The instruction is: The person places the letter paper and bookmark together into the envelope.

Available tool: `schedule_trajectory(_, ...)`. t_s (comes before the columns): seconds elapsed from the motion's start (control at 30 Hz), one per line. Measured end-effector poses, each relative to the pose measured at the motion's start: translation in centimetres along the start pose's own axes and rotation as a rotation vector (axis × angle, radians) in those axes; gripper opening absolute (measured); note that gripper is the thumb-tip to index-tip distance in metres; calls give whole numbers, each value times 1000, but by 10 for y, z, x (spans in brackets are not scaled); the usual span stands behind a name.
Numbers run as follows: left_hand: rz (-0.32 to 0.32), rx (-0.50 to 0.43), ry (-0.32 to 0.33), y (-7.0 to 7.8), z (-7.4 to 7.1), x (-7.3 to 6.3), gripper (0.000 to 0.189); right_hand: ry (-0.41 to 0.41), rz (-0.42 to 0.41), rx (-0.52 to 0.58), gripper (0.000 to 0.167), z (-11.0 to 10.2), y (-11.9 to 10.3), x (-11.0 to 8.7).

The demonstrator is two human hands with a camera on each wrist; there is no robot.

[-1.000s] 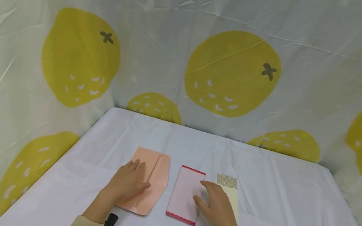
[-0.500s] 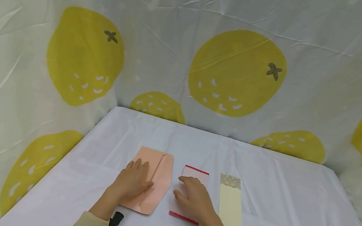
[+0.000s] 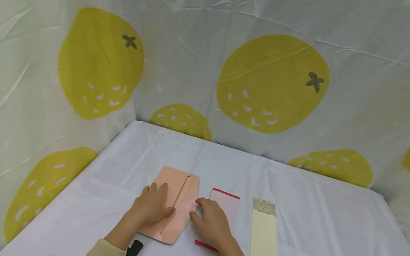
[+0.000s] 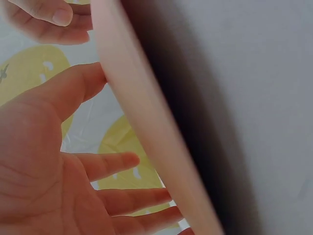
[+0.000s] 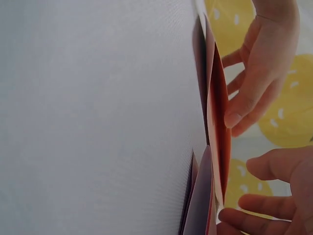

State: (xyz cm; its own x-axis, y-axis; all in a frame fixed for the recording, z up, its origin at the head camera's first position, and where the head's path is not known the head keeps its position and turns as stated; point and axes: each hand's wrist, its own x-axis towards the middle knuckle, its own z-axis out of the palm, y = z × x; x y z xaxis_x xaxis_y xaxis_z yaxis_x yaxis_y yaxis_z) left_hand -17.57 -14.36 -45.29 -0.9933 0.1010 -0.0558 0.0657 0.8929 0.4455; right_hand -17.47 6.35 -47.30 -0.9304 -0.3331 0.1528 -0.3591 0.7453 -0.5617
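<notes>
The peach envelope [image 3: 183, 206] lies lengthwise near-to-far on the worktop [image 3: 325, 223], the left hand [image 3: 150, 206] touching it, fingers spread; just right, the right hand [image 3: 212, 221] holds thumb and fingers apart.

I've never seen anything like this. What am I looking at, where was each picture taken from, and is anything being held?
There is no machine here: these are a person's bare left hand and right hand. The wide picture looks down from the head; the two close-ups come from the wrists, each facing that hand's work. On a white cloth lie a peach envelope, a pink piece with red edges and a cream strip with patterned ends. Nothing is clearly gripped: the left hand rests on the envelope, while the right is above the pink piece, close to the envelope's edge. I can't tell whether it touches.
</notes>
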Motion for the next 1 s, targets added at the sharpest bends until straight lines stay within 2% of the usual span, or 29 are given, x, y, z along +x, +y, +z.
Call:
schedule_trajectory(0.33, 31, -12, 39, -2, 2, 3, 70, -2, 47, 39, 35, 2, -5, 2)
schedule_trajectory(0.47, 45, -44, 61, -5, 2, 4, 66, 6, 82, 78, 33, 3, -5, 3)
schedule_trajectory(0.63, 60, -86, 71, -9, 3, 5, 63, 10, 78, 129, 27, 5, -4, 4)
schedule_trajectory(0.83, 58, -152, 54, -12, 1, 4, 65, 78, 86, 242, 18, 5, -5, 5)
schedule_trajectory(1.0, 57, -228, 54, -12, -3, 1, 63, 139, 116, 385, 14, 3, -8, 6)
